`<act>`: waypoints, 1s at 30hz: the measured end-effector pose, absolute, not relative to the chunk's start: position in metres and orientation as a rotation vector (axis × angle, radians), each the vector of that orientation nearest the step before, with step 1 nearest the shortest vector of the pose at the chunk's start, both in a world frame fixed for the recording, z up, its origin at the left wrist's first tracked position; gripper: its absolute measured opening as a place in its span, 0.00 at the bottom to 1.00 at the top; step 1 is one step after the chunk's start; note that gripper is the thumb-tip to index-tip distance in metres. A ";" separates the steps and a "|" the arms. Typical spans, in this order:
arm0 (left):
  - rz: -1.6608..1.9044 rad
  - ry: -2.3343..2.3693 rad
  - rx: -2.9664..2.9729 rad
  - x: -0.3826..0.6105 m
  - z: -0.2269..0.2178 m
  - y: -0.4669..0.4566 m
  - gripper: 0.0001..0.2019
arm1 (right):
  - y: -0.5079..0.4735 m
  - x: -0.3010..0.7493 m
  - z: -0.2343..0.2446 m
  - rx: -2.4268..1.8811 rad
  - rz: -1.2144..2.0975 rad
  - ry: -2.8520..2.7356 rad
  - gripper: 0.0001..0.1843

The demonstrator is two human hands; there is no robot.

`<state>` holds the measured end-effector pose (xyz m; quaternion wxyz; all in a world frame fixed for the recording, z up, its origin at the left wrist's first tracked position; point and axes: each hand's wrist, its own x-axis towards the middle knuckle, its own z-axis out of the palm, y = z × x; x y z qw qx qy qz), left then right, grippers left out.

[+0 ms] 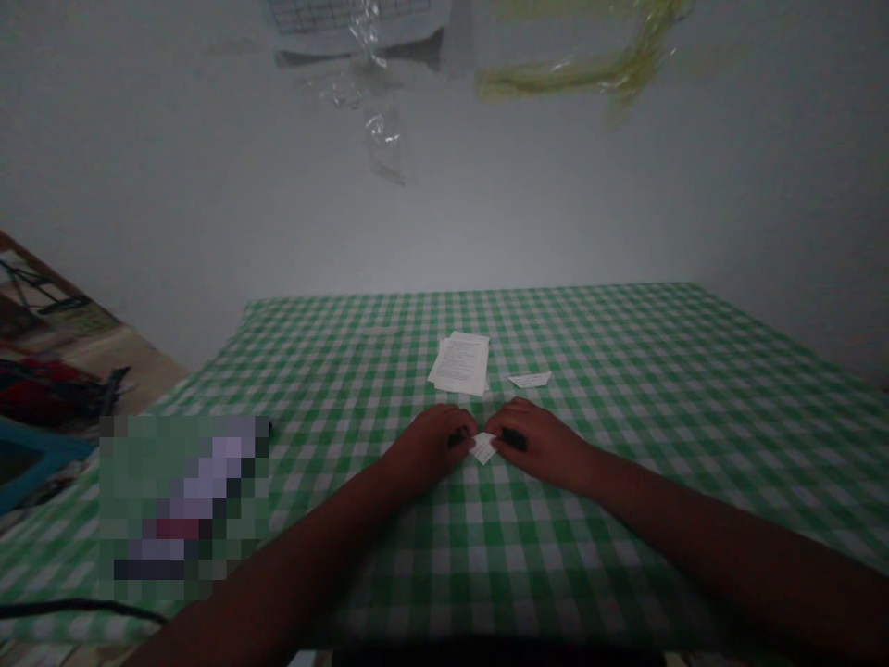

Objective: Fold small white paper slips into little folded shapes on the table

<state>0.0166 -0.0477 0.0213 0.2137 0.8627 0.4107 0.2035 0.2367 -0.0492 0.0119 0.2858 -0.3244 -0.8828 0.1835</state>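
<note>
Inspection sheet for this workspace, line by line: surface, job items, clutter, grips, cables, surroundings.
Surface: green-and-white gingham tablecloth, lying flat.
Job items: small white paper piece between the hands; dark bits at the fingers, too dim to identify.
Clutter: paper stack, paper slip, pixelated object.
Grips: left hand and right hand curled, meeting at the paper; hold unclear.
Cables: black cable, lower left.
Surroundings: white wall with clear plastic and green strip; red items and blue item left.
</note>
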 end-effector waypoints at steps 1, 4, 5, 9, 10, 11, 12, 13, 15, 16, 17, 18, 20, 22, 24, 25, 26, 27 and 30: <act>0.550 1.137 2.397 0.016 0.022 -0.047 0.02 | -0.049 0.237 0.013 -0.858 0.492 -2.369 0.05; 0.488 1.078 2.422 0.012 0.025 -0.046 0.03 | -0.047 0.240 0.016 -0.797 0.510 -2.412 0.06; 0.471 1.054 2.431 0.011 0.026 -0.046 0.04 | -0.046 0.242 0.017 -0.769 0.520 -2.430 0.07; 0.452 0.970 2.460 0.005 0.028 -0.047 0.06 | -0.042 0.247 0.018 -0.713 0.535 -2.472 0.08; 0.451 0.950 2.466 0.005 0.028 -0.046 0.06 | -0.041 0.248 0.017 -0.711 0.525 -2.472 0.08; 0.451 0.932 2.469 0.004 0.027 -0.046 0.07 | -0.041 0.248 0.017 -0.706 0.514 -2.475 0.08; 0.453 0.914 2.472 0.004 0.027 -0.046 0.07 | -0.041 0.248 0.016 -0.700 0.501 -2.480 0.08; 0.458 0.895 2.476 0.004 0.027 -0.045 0.08 | -0.041 0.248 0.016 -0.693 0.485 -2.487 0.09; 0.467 0.854 2.491 0.003 0.026 -0.044 0.09 | -0.041 0.247 0.015 -0.682 0.460 -2.506 0.09; 0.467 0.833 2.499 0.003 0.026 -0.044 0.09 | -0.042 0.247 0.015 -0.677 0.449 -2.516 0.09; 0.462 0.815 2.506 0.003 0.027 -0.044 0.10 | -0.042 0.246 0.015 -0.671 0.437 -2.525 0.09; 0.453 0.803 2.511 0.002 0.027 -0.044 0.10 | -0.042 0.246 0.015 -0.661 0.423 -2.532 0.10; 0.433 0.795 2.512 0.002 0.031 -0.046 0.10 | -0.043 0.246 0.015 -0.638 0.391 -2.542 0.10; 0.415 0.788 2.511 0.002 0.035 -0.048 0.11 | -0.043 0.246 0.014 -0.620 0.362 -2.546 0.11; 0.410 0.786 2.506 0.003 0.039 -0.051 0.11 | -0.043 0.246 0.013 -0.615 0.350 -2.545 0.13; 0.418 0.791 2.504 0.004 0.040 -0.052 0.11 | -0.043 0.246 0.013 -0.616 0.348 -2.545 0.13; 0.422 0.797 2.505 0.006 0.041 -0.053 0.11 | -0.043 0.246 0.012 -0.614 0.346 -2.543 0.14; 0.422 0.804 2.508 0.007 0.041 -0.054 0.11 | -0.043 0.247 0.012 -0.613 0.344 -2.541 0.14; 0.397 0.807 2.519 0.011 0.038 -0.055 0.08 | -0.043 0.247 0.010 -0.608 0.341 -2.542 0.14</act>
